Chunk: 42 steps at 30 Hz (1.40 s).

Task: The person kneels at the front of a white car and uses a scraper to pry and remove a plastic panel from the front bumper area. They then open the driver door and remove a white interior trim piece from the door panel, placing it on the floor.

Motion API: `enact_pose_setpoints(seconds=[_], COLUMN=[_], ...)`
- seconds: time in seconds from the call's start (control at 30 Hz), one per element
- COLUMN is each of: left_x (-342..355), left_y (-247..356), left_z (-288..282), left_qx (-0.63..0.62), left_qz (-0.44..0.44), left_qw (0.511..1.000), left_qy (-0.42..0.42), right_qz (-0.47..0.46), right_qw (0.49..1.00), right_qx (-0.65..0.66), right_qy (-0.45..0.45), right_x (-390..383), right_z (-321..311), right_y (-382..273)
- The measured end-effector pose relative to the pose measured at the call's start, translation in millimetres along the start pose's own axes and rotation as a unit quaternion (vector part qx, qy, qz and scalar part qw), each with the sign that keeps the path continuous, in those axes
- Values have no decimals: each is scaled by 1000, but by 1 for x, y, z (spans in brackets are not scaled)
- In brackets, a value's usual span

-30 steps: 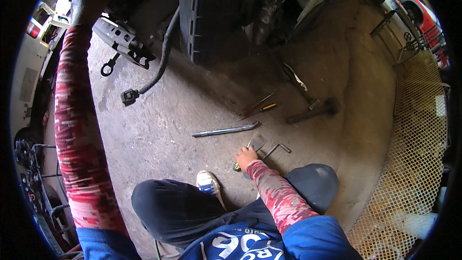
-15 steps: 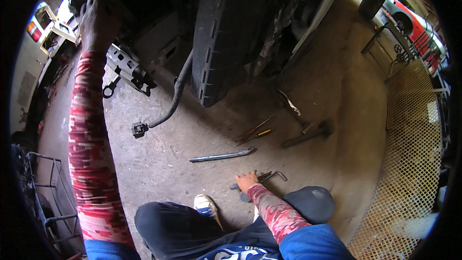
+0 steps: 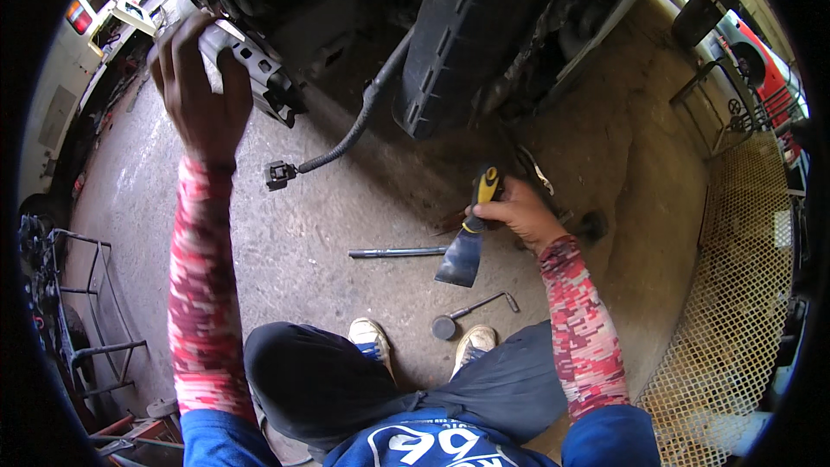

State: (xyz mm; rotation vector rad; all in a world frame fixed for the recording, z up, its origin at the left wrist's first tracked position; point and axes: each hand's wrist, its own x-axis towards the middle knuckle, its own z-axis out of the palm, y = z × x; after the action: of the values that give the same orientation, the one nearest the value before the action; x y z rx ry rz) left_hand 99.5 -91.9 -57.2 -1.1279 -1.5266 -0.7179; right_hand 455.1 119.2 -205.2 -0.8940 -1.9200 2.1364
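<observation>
My left hand (image 3: 199,95) is raised at the upper left, fingers apart and bent, over the end of a white perforated metal bracket (image 3: 264,65); whether it touches the bracket is unclear. My right hand (image 3: 520,212) holds a putty knife (image 3: 461,252) by its yellow-and-black handle, blade angled down. Behind the blade a steel bar (image 3: 389,253) lies on the concrete floor (image 3: 303,277). Below lie an L-shaped wrench (image 3: 487,305) and a round grey object (image 3: 443,326). Pliers (image 3: 538,171) and a dark hammer (image 3: 590,226) are partly hidden behind my right hand.
A dark vehicle body with a long plastic panel (image 3: 443,47) hangs ahead, beside a cable ending in a connector (image 3: 279,175). Expanded metal mesh (image 3: 718,311) lines the right, near a metal frame (image 3: 700,91). A tube frame (image 3: 91,292) stands left. Other vehicles show at both edges.
My right hand has lifted the putty knife from the floor and moved forward. My left hand has shifted right onto or over the white bracket, its fingers now more bent.
</observation>
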Motion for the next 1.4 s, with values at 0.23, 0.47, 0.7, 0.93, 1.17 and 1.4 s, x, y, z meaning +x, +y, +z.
enact_pose_setpoints(seconds=[0.23,0.47,0.7,0.93,1.17,1.4], left_x=[-109,-109,-113,-119,-123,-117], left_y=[40,91,135,115,103,97], left_z=[-41,-14,-7,-7,-12,-20], left_qx=[-152,-347,-544,-506,-485,-435], left_qz=[-256,-305,-445,-540,-519,-595], left_qw=[817,541,389,430,486,482], left_qy=[-494,-703,-595,-517,-509,-474], right_qz=[-5,-12,-78,-18,14,66], right_qw=[998,988,960,973,993,981], right_qx=[-20,117,237,220,114,-94], right_qy=[62,101,125,63,-17,-157], right_x=[-2,1,11,8,-3,-4], right_z=[-11,5,31,18,0,22], right_y=[-17,-22,-21,-20,-15,-25])
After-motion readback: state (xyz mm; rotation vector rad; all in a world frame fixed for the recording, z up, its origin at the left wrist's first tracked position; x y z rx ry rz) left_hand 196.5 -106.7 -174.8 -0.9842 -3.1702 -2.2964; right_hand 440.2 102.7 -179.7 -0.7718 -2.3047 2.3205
